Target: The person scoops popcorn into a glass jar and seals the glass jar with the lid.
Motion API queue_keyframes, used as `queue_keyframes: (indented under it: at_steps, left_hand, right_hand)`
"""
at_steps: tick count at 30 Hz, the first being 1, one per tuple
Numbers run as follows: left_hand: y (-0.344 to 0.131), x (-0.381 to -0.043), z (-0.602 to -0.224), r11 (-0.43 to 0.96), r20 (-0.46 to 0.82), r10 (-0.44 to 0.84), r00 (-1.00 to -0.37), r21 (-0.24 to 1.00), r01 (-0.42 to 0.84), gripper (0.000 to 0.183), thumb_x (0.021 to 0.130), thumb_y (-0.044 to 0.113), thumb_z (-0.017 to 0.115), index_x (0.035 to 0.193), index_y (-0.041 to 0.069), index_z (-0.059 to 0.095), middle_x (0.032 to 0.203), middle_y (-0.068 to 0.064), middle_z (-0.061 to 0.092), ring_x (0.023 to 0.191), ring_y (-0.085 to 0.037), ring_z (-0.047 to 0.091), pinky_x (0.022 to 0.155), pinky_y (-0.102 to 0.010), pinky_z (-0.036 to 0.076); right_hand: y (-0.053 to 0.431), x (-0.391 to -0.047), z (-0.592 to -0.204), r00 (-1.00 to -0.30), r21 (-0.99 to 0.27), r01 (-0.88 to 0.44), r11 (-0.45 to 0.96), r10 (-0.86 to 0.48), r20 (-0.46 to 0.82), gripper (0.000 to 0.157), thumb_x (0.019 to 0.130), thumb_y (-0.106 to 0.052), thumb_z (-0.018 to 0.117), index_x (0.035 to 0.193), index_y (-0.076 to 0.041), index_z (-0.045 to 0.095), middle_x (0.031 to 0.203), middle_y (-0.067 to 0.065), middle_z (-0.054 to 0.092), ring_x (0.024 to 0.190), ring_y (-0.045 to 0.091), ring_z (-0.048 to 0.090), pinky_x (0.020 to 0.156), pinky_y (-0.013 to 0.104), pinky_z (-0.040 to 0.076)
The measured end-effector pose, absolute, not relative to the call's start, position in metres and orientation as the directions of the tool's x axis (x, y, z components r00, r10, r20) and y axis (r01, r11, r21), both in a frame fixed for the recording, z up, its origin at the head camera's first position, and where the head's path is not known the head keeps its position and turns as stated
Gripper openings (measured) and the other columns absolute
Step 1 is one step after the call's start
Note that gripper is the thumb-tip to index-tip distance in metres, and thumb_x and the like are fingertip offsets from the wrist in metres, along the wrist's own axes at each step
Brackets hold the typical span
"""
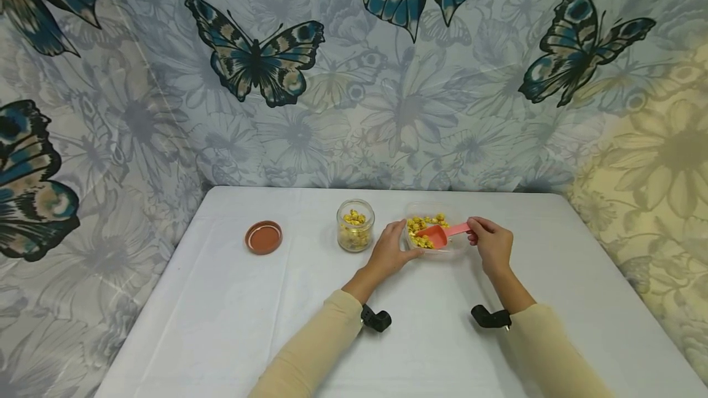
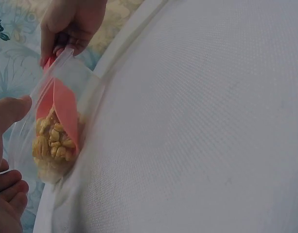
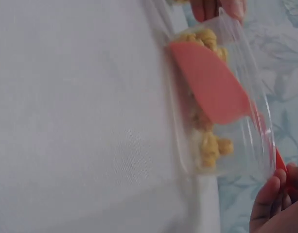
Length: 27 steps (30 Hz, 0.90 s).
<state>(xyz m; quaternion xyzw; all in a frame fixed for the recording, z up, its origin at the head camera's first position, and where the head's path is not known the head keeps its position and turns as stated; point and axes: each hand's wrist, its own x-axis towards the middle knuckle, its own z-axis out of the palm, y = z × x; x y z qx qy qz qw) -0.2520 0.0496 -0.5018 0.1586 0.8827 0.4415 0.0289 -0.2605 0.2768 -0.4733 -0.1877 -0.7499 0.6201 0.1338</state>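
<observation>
A clear plastic container point(image 1: 456, 249) holds yellow popcorn point(image 3: 207, 148) on the table. My left hand point(image 1: 391, 250) grips its left side, the thumb at the near corner and the fingers farther back. Between the thumb and fingers of my right hand point(image 1: 492, 244) is the handle of a pink scoop point(image 1: 434, 236). The scoop's bowl lies inside the container among the popcorn, and its handle passes over the right rim. In the left wrist view the scoop's bowl point(image 2: 66, 109) is seen through the clear wall, with popcorn against it.
Left of the container stands an open glass jar point(image 1: 356, 241) with popcorn inside. Farther left, a brown round lid point(image 1: 263, 238) lies on the white-covered table point(image 1: 221, 324). Behind the table hangs butterfly-patterned cloth point(image 1: 409, 115).
</observation>
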Motion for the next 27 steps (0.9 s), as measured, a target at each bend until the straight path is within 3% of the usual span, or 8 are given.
queue_keyframes:
  at_steps: [8,15,22,27]
  left_hand:
    - [0.051,-0.253,-0.502,0.565,0.1,0.302,-0.948,0.782,0.263,0.079,0.088,0.04,0.071,0.15,0.007,0.035,0.149,-0.015,0.042,0.137,-0.03,0.045,0.112,-0.044,0.041]
    - [0.05,-0.254,-0.501,0.564,0.107,0.305,-0.946,0.78,0.27,0.077,0.089,0.04,0.069,0.15,0.006,0.035,0.149,-0.015,0.042,0.137,-0.03,0.044,0.112,-0.044,0.04]
    - [0.05,-0.254,-0.5,0.563,0.092,0.302,-0.949,0.786,0.255,0.078,0.088,0.041,0.07,0.15,0.007,0.036,0.149,-0.015,0.042,0.136,-0.03,0.045,0.112,-0.045,0.041]
    - [0.05,-0.252,-0.5,0.571,0.075,0.298,-0.952,0.785,0.241,0.08,0.088,0.043,0.07,0.151,0.008,0.035,0.15,-0.015,0.042,0.136,-0.03,0.045,0.112,-0.044,0.041]
  right_hand:
    - [0.272,-0.262,-0.474,-0.859,-0.99,0.142,-0.014,0.494,-0.13,0.031,0.093,-0.014,0.066,0.116,0.006,0.065,0.067,-0.016,0.064,0.059,0.003,0.059,0.054,0.014,0.051]
    - [0.274,-0.265,-0.469,-0.851,-0.956,0.174,-0.237,0.452,-0.267,0.008,0.093,-0.012,0.065,0.097,-0.008,0.071,0.068,-0.008,0.066,0.059,0.003,0.058,0.057,0.016,0.053]
    - [0.285,-0.266,-0.464,-0.842,-0.888,0.248,-0.387,0.366,-0.395,0.018,0.095,-0.014,0.062,0.111,-0.007,0.066,0.07,-0.005,0.067,0.062,0.004,0.057,0.057,0.015,0.051]
    - [0.29,-0.264,-0.466,-0.82,-0.851,0.278,-0.446,0.351,-0.452,0.01,0.094,-0.014,0.063,0.102,-0.011,0.069,0.069,-0.004,0.067,0.062,0.005,0.057,0.057,0.016,0.051]
